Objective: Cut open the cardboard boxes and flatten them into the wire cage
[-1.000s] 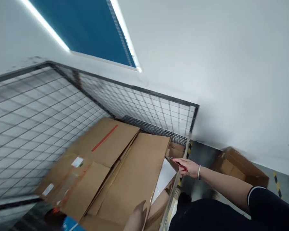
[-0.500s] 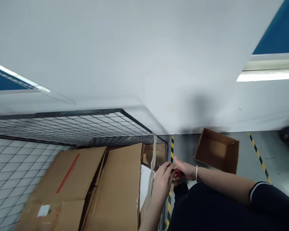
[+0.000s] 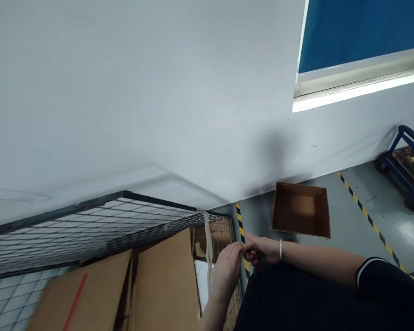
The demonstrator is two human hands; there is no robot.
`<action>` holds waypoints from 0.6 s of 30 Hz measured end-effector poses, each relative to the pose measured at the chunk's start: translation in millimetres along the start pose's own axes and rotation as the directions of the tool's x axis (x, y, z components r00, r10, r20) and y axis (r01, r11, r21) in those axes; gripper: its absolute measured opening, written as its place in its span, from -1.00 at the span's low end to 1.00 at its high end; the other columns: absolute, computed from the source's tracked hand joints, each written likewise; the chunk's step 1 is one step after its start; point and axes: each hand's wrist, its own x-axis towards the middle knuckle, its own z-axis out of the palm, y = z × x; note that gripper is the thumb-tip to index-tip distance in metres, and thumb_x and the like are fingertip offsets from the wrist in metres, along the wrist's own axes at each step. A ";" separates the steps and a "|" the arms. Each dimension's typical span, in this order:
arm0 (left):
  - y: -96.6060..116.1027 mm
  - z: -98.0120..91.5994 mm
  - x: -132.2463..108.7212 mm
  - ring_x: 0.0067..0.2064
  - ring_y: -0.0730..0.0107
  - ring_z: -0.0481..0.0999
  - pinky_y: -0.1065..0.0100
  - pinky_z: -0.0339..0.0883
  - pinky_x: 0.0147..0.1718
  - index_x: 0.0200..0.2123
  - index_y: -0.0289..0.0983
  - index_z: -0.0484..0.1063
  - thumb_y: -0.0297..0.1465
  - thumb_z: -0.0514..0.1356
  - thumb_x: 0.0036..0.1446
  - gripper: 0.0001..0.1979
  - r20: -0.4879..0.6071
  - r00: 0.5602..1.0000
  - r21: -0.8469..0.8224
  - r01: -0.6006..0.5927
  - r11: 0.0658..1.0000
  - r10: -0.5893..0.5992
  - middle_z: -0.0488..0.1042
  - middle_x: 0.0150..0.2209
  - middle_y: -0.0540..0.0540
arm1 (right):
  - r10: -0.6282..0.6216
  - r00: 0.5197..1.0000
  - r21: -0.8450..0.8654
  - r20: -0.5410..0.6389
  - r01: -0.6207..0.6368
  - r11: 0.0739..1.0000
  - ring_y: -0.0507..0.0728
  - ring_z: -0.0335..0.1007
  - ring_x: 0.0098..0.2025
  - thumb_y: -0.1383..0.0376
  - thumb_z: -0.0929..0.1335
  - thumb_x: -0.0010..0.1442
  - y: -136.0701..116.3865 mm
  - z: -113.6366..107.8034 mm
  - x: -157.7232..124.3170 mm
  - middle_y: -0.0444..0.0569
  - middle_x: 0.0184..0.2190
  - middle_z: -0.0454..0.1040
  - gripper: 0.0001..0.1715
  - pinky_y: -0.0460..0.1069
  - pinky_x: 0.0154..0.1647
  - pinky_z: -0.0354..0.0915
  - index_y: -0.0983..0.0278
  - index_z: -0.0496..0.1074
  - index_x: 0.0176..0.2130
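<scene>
My right hand (image 3: 264, 250), with a silver bangle on the wrist, is shut on a small red-handled utility knife (image 3: 254, 255), which is mostly hidden by my fingers. The fingertips of my left hand (image 3: 229, 269) pinch at the same knife. Just left of my hands stands a wire mesh cage (image 3: 106, 225) holding flattened cardboard sheets (image 3: 165, 285), one with a red stripe. A white sheet (image 3: 202, 280) and a hanging strip of pale packing tape (image 3: 207, 243) lie close to my left hand.
An open cardboard box (image 3: 301, 210) sits on the grey floor beyond my hands. Yellow-and-black floor tape (image 3: 369, 216) runs across the floor. A blue hand cart (image 3: 403, 165) stands at the far right, against a white wall (image 3: 158, 101).
My left hand has moved from the cardboard to the red knife, meeting my right hand. The view has swung, bringing more wall, the floor box and the blue cart into sight.
</scene>
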 end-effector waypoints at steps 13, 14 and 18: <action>-252.7 -185.0 -127.1 -0.37 -0.01 0.60 0.11 0.45 -0.29 -0.48 -0.28 0.47 0.06 0.32 -0.23 -0.51 -0.503 0.422 -0.369 0.684 0.629 -0.754 0.52 -0.55 -0.16 | 0.007 0.828 0.088 -0.561 0.051 0.995 -0.07 0.01 -0.61 0.00 0.25 0.34 51.5 -20.2 33.5 -0.28 -0.56 0.14 -0.47 -0.10 -0.46 0.28 0.27 0.34 0.13; -271.6 -196.4 -139.7 -0.36 -0.01 0.60 0.11 0.45 -0.30 -0.48 -0.29 0.49 -0.01 0.33 -0.18 -0.58 -0.505 0.364 -0.402 0.704 0.586 -0.783 0.52 -0.57 -0.15 | 0.013 0.808 0.091 -0.590 0.050 0.995 -0.07 0.02 -0.61 0.00 0.27 0.33 57.6 -19.6 36.9 -0.27 -0.56 0.15 -0.48 -0.10 -0.45 0.28 0.26 0.35 0.12; -338.2 -235.1 -179.4 -0.31 0.26 0.62 0.26 0.48 -0.23 -0.36 -0.33 0.49 -0.40 0.22 0.08 -0.90 -0.446 0.211 -0.554 0.698 0.453 -0.870 0.56 -0.47 -0.09 | 0.028 0.745 0.073 -0.667 0.028 0.997 -0.07 0.05 -0.60 -0.01 0.31 0.29 73.6 -9.0 53.1 -0.27 -0.55 0.16 -0.48 -0.09 -0.43 0.31 0.24 0.38 0.09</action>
